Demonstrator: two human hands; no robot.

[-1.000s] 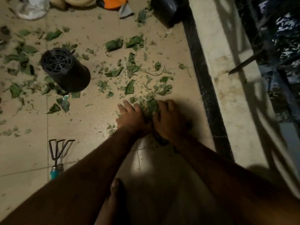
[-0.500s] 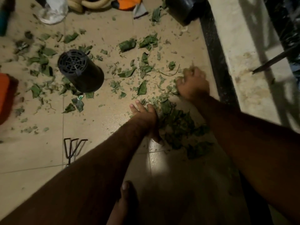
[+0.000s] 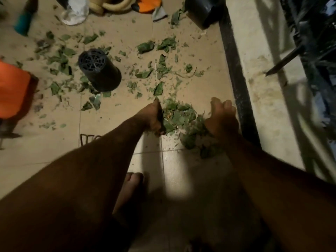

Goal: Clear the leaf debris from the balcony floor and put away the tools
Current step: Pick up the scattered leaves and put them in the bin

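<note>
Torn green leaf debris (image 3: 160,68) is strewn over the beige tiled balcony floor (image 3: 112,113). A gathered pile of leaves (image 3: 179,117) lies between my hands. My left hand (image 3: 152,117) stands on its edge and presses against the pile's left side. My right hand (image 3: 222,117) rests against the pile's right side with its fingers pointing forward. A small hand rake (image 3: 87,139) lies on the floor left of my left forearm, which hides most of it. A teal-handled tool (image 3: 25,19) lies at the far top left.
A black plastic pot (image 3: 100,70) lies on its side among the leaves. An orange object (image 3: 12,91) sits at the left edge. A white bag (image 3: 74,11), a beige hose (image 3: 112,5) and another black pot (image 3: 203,10) line the far edge. A black strip (image 3: 236,79) and a raised ledge (image 3: 269,91) run along the right. My bare foot (image 3: 131,188) stands below.
My right hand has drawn back from its far reach to the pile's right side. My left hand has turned onto its edge. The leaves between them are bunched tighter.
</note>
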